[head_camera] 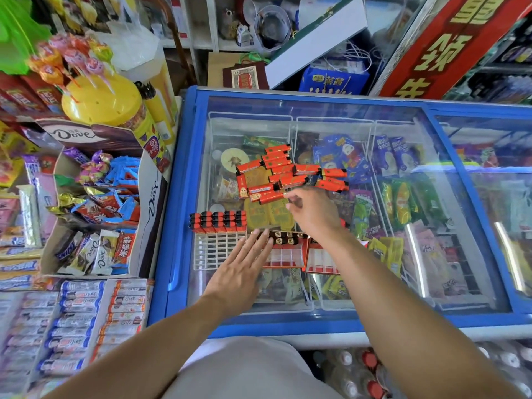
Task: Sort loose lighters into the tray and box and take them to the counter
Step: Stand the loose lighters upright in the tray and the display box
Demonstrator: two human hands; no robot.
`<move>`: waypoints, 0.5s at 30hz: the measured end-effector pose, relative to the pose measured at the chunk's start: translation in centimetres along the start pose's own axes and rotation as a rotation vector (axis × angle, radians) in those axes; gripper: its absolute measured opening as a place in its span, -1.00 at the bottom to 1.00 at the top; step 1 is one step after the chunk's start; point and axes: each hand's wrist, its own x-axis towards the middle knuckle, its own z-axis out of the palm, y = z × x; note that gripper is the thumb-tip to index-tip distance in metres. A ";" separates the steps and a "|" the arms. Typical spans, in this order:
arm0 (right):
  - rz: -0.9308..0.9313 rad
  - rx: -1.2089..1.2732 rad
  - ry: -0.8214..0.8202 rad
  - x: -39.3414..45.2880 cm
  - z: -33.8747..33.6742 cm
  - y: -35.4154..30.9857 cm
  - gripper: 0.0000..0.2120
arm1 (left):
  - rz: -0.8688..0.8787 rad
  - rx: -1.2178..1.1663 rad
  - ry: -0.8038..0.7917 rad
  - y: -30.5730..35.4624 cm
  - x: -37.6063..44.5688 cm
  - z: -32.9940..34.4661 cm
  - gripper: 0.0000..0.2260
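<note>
Several loose red lighters [283,174] lie in a heap on the glass lid of the blue freezer [184,168]. A white grid tray [214,250] sits nearer me, with a row of red lighters [218,220] standing along its far edge. To its right is a red divided box [283,256] holding a few dark-topped lighters [283,237]. My left hand [241,269] lies flat with straight fingers over the seam between tray and box. My right hand [312,213] reaches to the near edge of the heap, fingers loosely curled, fingertips at a lighter.
A second red box [322,262] is partly hidden under my right forearm. A Dove carton of sweets [95,214] and a yellow lollipop tub [103,102] stand left of the freezer. Candy rolls [72,321] fill the near left. Bottles [354,372] stand below.
</note>
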 end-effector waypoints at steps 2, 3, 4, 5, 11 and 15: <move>-0.053 -0.076 -0.058 2.1 1.4 -0.8 -0.69 | -0.013 -0.027 -0.004 -0.2 -0.4 0.2 -0.14; -0.073 -0.129 -0.067 3.1 2.2 -1.0 -0.66 | -0.009 -0.032 -0.023 -0.4 -0.6 0.1 -0.14; -0.085 -0.186 -0.064 4.0 3.1 -1.1 -0.63 | -0.003 -0.040 -0.040 -0.5 -0.7 0.1 -0.15; -0.086 -0.235 -0.057 4.8 3.9 -0.9 -0.62 | -0.001 -0.057 -0.048 -0.6 -0.7 -0.1 -0.14; -0.019 -0.319 -0.094 6.8 6.2 0.5 -0.71 | -0.035 -0.181 -0.103 -0.4 -0.7 -1.3 -0.18; -0.008 -0.185 -0.149 6.0 4.8 0.7 -0.64 | -0.029 -0.173 -0.115 -0.5 -0.6 -1.0 -0.13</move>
